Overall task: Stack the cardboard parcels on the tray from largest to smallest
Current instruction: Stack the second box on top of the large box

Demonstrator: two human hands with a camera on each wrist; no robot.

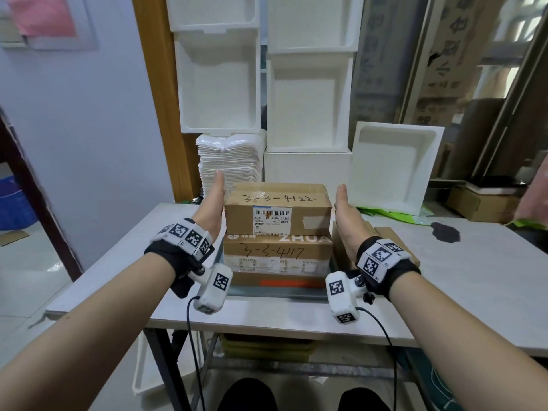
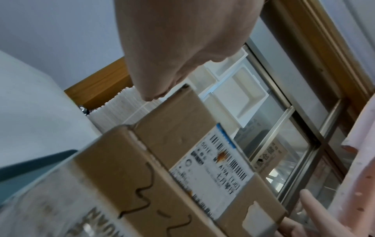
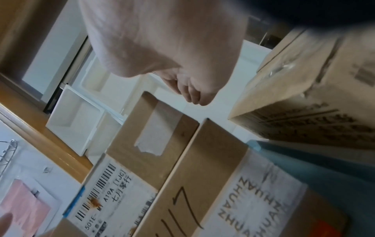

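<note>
Your left hand [image 1: 214,200] and right hand [image 1: 344,210] stand flat with straight fingers on either side of the upper parcel [image 1: 277,213], which sits on the lower parcel [image 1: 277,258] in the grey tray [image 1: 278,292] on the white table [image 1: 444,277]. From the head view your left palm looks to be against the parcel's side, while your right palm stands just beside it; neither hand curls round anything. Your left wrist view shows the upper parcel's barcode label [image 2: 215,168] and a window behind. Only your right wrist view shows clearly a third parcel [image 3: 308,102] lying on the table right of the stack, apart from it.
</note>
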